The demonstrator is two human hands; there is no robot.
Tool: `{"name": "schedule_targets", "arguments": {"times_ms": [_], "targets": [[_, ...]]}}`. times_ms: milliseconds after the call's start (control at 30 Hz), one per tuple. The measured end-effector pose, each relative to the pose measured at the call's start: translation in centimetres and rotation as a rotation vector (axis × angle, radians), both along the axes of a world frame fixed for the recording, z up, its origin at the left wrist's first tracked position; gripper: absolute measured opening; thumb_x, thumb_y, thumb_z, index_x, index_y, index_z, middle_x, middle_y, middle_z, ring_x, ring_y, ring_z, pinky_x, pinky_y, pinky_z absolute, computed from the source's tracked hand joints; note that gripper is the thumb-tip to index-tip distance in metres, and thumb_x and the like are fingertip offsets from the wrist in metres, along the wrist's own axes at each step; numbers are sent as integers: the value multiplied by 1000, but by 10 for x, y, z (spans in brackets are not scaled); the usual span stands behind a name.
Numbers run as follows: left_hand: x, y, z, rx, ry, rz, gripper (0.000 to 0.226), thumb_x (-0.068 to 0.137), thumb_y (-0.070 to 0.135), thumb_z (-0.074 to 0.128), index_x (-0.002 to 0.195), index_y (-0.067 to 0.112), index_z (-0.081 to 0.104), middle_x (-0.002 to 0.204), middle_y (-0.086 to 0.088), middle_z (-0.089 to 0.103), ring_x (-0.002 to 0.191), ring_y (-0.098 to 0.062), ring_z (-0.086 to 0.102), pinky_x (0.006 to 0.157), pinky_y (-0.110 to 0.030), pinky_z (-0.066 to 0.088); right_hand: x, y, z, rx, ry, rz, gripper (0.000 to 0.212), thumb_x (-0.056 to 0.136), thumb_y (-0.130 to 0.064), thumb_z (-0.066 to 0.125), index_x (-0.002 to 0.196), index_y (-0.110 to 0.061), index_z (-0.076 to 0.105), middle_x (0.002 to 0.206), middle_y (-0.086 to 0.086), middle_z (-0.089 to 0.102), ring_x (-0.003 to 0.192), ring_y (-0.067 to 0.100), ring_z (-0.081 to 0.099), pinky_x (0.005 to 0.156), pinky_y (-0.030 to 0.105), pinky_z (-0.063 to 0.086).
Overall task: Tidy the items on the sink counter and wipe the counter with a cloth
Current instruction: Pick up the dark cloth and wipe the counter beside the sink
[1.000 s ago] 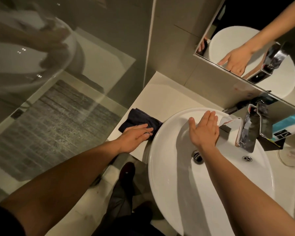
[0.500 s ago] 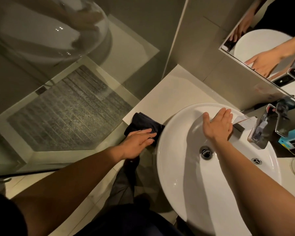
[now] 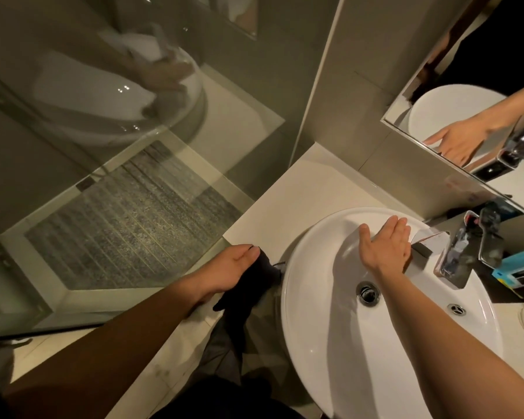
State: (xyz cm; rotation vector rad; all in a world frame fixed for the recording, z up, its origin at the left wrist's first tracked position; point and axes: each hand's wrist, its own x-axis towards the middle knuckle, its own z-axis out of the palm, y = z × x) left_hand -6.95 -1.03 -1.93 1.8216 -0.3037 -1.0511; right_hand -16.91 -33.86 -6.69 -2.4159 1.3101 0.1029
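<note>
At the counter edge (image 3: 285, 204), left hand (image 3: 227, 267) grips cloth (image 3: 248, 285).

Glossy white ceramic sink (image 3: 321, 328); shiny chromed metal tap (image 3: 460, 255); matt dark cloth (image 3: 254, 282); smooth pale matt counter (image 3: 285, 207).

No readable text here.
You'll see dark print on the blue box (image 3: 518, 272) beside the faucet (image 3: 466, 252), but it is too blurred to read.
</note>
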Motion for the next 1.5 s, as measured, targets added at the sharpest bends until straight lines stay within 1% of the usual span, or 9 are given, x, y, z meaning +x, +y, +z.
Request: {"name": "schedule_targets", "arguments": {"times_ms": [100, 300, 500, 733, 867, 967, 1033, 1133, 1500], "targets": [[21, -13, 15, -70, 60, 78, 37, 108, 36, 43, 100, 12, 71, 106, -11, 76, 104, -23, 71, 91, -37, 58, 0, 1, 2, 9, 7, -4, 84, 102, -59, 29, 162, -8, 1, 171, 13, -5, 158, 28, -5, 126, 46, 0], [70, -61, 37, -127, 70, 9, 37, 108, 39, 41, 98, 13, 67, 88, -3, 73, 79, -15, 68, 64, -32, 54, 2, 4, 5, 21, 10, -22, 83, 103, -59, 28, 163, -9, 1, 172, 12, -5, 158, 27, -5, 126, 46, 1], [127, -148, 44, -129, -25, -155, 36, 108, 34, 41, 95, 14, 68, 89, 1, 74, 85, -12, 67, 80, -31, 53, 4, 6, 9, 13, -14, -55, 82, 103, -58, 29, 163, -9, 1, 172, 11, -6, 158, 26, -5, 127, 43, -1], [157, -302, 53, -35, -504, -539, 38, 105, 39, 40, 85, 13, 59, 87, -9, 67, 89, -31, 62, 81, -41, 47, 5, 7, 11, 13, -33, -84, 83, 102, -62, 26, 163, -16, -5, 171, 3, -13, 157, 19, -15, 126, 37, -7], [141, -360, 19, -82, -592, -834, 34, 102, 47, 41, 103, 26, 67, 103, 1, 72, 98, -24, 63, 93, -46, 50, 5, 7, 11, 12, -51, -97, 83, 101, -64, 25, 163, -20, -7, 170, -1, -17, 156, 16, -20, 123, 34, -9], [127, -374, -28, -82, -567, -1075, 35, 106, 43, 42, 126, 27, 67, 135, 0, 66, 124, -23, 58, 110, -41, 41, 6, 6, 9, 12, -45, -107, 83, 100, -65, 24, 163, -22, -8, 170, -3, -19, 155, 14, -22, 123, 34, -9], [121, -375, -56, -19, -582, -1210, 43, 108, 40, 38, 143, 24, 57, 158, -3, 44, 148, -22, 36, 122, -35, 22, 7, 6, 8, 11, -51, -113, 83, 99, -64, 25, 163, -21, -7, 170, -3, -17, 155, 14, -21, 126, 36, -6], [117, -370, -81, 15, -625, -1244, 47, 109, 42, 30, 152, 29, 44, 167, -2, 25, 156, -12, 10, 126, -35, 1, 8, 8, 6, 7, -56, -119, 83, 100, -61, 29, 163, -19, -3, 171, -2, -14, 156, 15, -19, 127, 38, -4], [128, -337, -74, -13, -507, -1175, 41, 109, 41, 33, 140, 33, 59, 160, 4, 40, 148, -16, 32, 117, -28, 16, 8, 10, 11, 0, -43, -119, 81, 102, -56, 33, 163, -17, -1, 172, 1, -10, 157, 17, -16, 128, 39, -3]]}}
